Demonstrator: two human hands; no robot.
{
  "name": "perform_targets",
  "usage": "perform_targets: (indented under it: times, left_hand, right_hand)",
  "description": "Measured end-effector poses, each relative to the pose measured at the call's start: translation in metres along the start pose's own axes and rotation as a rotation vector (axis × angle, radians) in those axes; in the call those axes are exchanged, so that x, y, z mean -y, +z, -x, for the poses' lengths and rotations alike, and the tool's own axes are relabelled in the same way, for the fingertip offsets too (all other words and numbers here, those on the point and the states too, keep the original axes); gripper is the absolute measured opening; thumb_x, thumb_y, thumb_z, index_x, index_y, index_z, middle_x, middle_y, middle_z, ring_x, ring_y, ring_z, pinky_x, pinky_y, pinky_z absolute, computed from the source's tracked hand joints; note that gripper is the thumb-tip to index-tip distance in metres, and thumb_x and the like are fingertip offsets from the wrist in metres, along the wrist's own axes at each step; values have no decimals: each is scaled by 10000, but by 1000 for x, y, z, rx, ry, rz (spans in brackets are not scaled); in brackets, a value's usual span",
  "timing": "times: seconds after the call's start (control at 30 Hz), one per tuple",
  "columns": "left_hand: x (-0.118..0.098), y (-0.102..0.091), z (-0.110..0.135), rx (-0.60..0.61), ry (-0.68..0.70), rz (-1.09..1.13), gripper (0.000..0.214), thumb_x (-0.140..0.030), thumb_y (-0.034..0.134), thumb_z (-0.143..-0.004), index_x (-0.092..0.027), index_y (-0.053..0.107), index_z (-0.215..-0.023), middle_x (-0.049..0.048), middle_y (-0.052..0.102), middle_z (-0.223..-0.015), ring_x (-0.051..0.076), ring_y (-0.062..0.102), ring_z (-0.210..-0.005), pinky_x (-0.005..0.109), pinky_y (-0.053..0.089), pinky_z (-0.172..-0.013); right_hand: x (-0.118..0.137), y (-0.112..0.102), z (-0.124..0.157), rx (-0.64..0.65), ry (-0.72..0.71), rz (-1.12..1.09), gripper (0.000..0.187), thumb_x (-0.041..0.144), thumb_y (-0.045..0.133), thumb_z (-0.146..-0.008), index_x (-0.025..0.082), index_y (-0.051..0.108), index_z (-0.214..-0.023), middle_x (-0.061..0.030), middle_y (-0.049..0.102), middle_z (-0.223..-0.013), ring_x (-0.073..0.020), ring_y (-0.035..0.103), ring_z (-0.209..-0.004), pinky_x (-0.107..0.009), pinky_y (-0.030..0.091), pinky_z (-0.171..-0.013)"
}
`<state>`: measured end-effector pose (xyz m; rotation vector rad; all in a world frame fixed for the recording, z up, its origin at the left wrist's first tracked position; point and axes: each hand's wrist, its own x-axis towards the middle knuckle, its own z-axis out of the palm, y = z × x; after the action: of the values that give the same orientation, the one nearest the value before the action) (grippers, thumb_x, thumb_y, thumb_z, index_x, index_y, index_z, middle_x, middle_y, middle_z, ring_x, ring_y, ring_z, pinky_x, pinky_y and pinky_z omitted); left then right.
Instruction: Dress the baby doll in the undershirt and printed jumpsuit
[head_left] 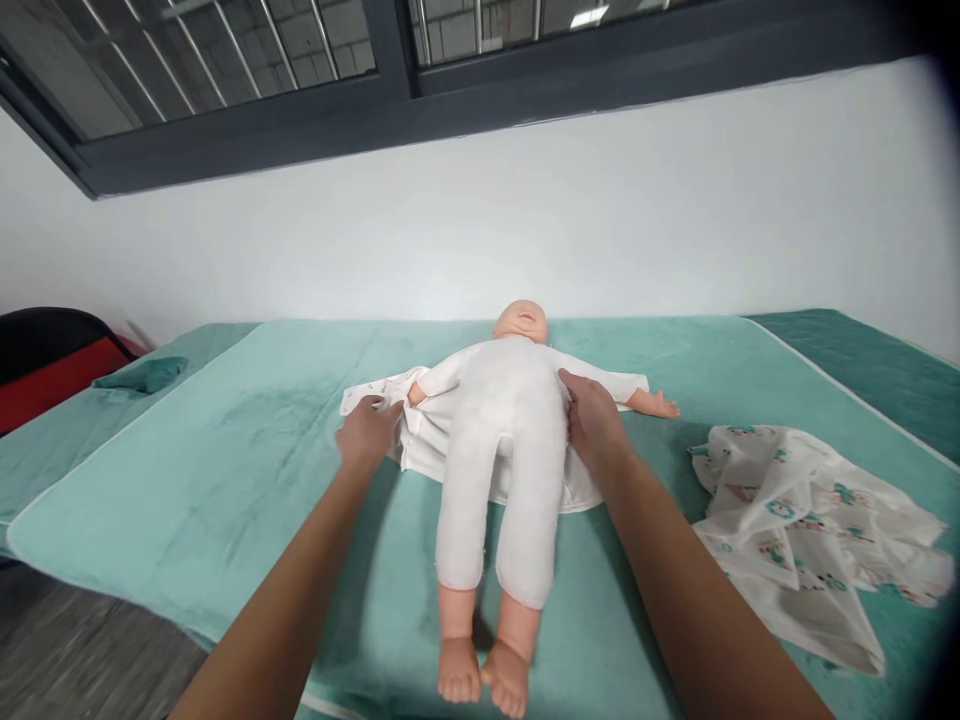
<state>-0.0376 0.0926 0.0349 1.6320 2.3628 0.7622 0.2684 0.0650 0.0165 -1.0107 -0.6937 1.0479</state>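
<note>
A baby doll (510,400) with a white cloth body lies on its back, head toward the wall and bare feet toward me. Under its torso a white baby shirt (427,450) is spread out. My left hand (369,432) pinches the shirt's fabric beside the doll's small hand at the left; the print on that bunched part is faint. Against the doll's side at the right, my right hand (592,412) grips with the thumb on top, its other fingers mostly hidden. The doll's other arm stretches out to the right, its hand bare.
A crumpled white printed baby garment (810,530) lies at the right on the green bed cover (225,480). Behind the bed stands a white wall (450,230) under a dark-framed window (262,130). A black and red object (60,360) is at the far left.
</note>
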Motion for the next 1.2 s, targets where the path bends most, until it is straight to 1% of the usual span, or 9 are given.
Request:
perform_targets:
  times: [0.2,0.33,0.5,0.7,0.87,0.93,1.03,1.1,1.2]
  left_hand:
    - [-61,7,16,52,223,244,187,-336,522,-859,-213,662,-849,70,736,-974,256,643,-955,360,455,-845]
    - [-99,10,34,44,371,404,153,-285,495,-889,-213,627,-862,46,704,-969,212,616,-928,336,450,-849]
    - [-105,6,39,34,625,513,136,-201,473,-900,-223,605,-881,23,649,-986,177,585,-986,308,439,-903]
    - [-107,1,32,-43,678,546,156,-173,469,-903,-213,619,-915,31,618,-978,172,585,-967,304,450,-890]
    - [-115,-5,34,236,826,480,221,-209,481,-902,-239,680,-993,25,651,-1050,175,598,-1023,309,444,-951]
    - [-111,-7,30,290,739,487,219,-278,504,-902,-245,694,-1008,20,679,-1071,179,612,-1014,298,462,-921]
    - [-90,-8,15,154,415,544,288,-400,479,-911,-231,667,-1049,22,703,-1037,167,640,-892,272,496,-782]
    - [-71,-8,2,61,200,499,339,-434,455,-908,-213,630,-1098,40,698,-1033,158,641,-798,262,490,-677]
    - [-48,-10,-12,114,68,373,347,-477,512,-865,-177,656,-964,66,710,-931,173,631,-705,276,457,-603]
  right_hand:
    - [4,9,11,21,132,-174,298,298,827,-606,203,562,-705,41,601,-656,-124,576,-624,-252,493,-587]
    - [3,8,8,2,148,-216,364,245,869,-519,192,573,-724,67,567,-634,-88,535,-569,-215,448,-532]
    - [4,6,3,11,134,-240,341,225,855,-524,190,538,-646,69,522,-581,-79,494,-531,-205,421,-481]
    - [2,3,4,-4,152,-225,360,227,869,-519,188,599,-754,56,586,-636,-93,533,-550,-210,432,-473]
    - [0,0,4,-3,151,-190,441,231,894,-482,191,602,-811,43,630,-691,-103,571,-586,-202,447,-477]
    - [0,0,4,-8,163,-167,419,243,893,-491,189,604,-789,47,612,-665,-97,553,-565,-202,453,-472]
    - [2,-1,4,7,166,-144,319,288,867,-576,183,605,-725,32,593,-630,-108,553,-562,-224,490,-501]
    - [2,-1,4,23,172,-154,253,312,823,-660,184,634,-770,-22,660,-719,-157,620,-644,-263,531,-552]
    - [4,0,5,27,205,-181,266,347,747,-759,184,669,-954,-105,726,-959,-232,689,-821,-307,565,-609]
